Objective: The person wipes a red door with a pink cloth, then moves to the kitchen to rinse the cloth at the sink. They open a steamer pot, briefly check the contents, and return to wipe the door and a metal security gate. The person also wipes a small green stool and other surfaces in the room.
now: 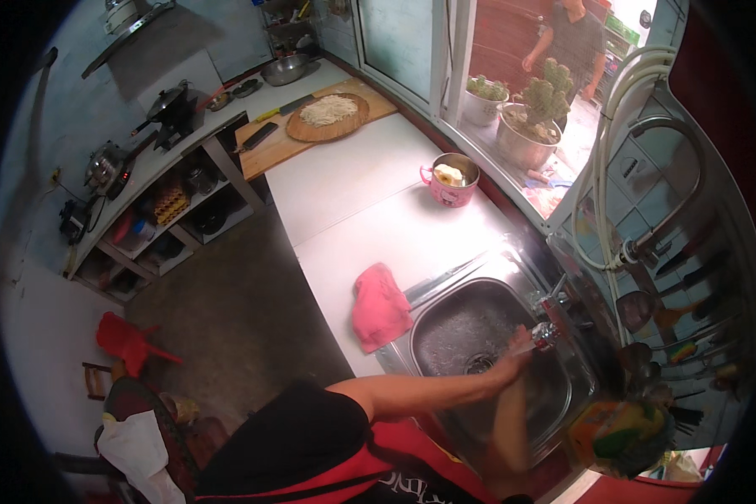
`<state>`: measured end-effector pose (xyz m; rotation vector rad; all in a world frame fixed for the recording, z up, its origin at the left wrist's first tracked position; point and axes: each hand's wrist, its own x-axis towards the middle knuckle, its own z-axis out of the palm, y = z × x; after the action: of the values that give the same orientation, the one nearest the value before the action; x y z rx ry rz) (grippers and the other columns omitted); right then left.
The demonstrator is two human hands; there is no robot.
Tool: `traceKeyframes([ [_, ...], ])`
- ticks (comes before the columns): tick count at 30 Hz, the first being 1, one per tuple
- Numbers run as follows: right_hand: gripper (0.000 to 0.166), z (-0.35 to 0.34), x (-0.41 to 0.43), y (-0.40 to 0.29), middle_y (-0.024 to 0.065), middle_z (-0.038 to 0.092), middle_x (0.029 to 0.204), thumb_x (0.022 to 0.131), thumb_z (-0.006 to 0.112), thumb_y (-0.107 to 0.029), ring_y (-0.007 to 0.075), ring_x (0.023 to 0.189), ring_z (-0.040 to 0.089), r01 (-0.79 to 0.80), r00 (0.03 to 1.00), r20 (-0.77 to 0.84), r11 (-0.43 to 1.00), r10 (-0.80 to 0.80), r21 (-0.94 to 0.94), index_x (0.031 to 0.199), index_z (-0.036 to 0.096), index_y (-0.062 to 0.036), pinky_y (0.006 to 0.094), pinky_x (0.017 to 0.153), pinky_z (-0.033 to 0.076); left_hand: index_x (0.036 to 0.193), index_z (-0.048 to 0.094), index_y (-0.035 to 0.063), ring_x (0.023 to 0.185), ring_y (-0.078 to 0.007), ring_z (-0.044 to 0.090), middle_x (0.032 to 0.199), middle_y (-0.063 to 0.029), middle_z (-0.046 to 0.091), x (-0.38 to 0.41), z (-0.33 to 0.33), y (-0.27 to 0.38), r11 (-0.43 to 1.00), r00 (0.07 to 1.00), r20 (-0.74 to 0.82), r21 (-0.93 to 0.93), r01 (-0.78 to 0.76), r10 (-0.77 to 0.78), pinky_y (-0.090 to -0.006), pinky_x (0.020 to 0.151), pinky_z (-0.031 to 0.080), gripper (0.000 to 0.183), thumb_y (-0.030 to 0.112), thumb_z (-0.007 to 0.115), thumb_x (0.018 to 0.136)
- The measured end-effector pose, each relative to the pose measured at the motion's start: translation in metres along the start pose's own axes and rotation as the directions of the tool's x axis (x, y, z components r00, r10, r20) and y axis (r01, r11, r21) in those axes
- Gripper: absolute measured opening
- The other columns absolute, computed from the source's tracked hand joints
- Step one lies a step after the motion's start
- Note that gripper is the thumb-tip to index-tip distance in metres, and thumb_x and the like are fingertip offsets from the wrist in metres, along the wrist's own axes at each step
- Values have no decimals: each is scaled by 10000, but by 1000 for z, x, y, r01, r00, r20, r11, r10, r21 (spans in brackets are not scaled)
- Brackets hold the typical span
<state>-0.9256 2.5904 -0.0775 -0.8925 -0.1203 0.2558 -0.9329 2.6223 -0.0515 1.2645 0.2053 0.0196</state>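
Observation:
Water runs from the chrome tap (545,334) over my hands, which meet above a stainless steel sink (466,309). Blurred fingers of my left hand (518,356) reach up close to the spout. My right hand is mostly hidden behind the left; only its wrist and forearm show plainly below. I see no object held in either hand. Water splashes in the bowl around the drain strainer (479,363). A pink cloth (380,309) lies on the counter against the sink's left rim.
A pink cup (452,189) with pale food inside stands on the white counter (346,195). Beyond it, noodles (329,111) lie on a round wooden board beside a knife (283,108) and a phone (260,136). Utensils (661,315) hang at right. A person (573,50) stands outside the window.

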Motion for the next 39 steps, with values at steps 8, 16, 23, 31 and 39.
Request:
traceKeyframes([
  [8,474,-53,3,25,102,472,1313,903,508,-145,258,1165,493,-3,986,-165,1000,1,-12,1359,406,-60,356,1038,354,885,576,81,766,-186,572,819,-62,613,46,-21,-60,956,987,14,-244,161,-163,-310,697,477,170,249,591,866],
  [16,387,-3,-14,30,102,533,1219,852,562,15,224,1096,529,39,955,-96,443,-280,-896,1234,510,-17,285,977,415,867,614,58,704,-185,566,800,-79,608,75,-74,-86,445,830,407,-707,550,-380,-315,633,480,296,350,653,851],
  [23,344,-48,16,36,104,539,1234,878,560,-30,205,1102,533,33,986,-157,980,-64,-195,1217,514,5,297,942,430,942,606,80,762,-134,567,892,-74,611,36,-21,-54,998,997,-37,-13,60,-61,-319,651,495,359,434,560,901],
  [31,384,-15,-24,40,142,544,1239,898,518,-35,265,1169,509,147,930,-274,930,-246,-338,1280,485,-19,340,972,429,697,595,93,470,-124,476,589,-17,546,74,-64,-79,310,702,676,-633,709,-226,-310,522,458,370,407,578,891],
  [39,393,-96,-21,-1,201,507,1262,831,557,-90,369,1131,513,540,837,540,-22,-90,-841,1211,530,11,429,941,428,877,566,16,795,-321,601,865,-173,614,48,-64,-113,370,757,275,-742,559,-592,-444,694,513,255,224,427,930],
])
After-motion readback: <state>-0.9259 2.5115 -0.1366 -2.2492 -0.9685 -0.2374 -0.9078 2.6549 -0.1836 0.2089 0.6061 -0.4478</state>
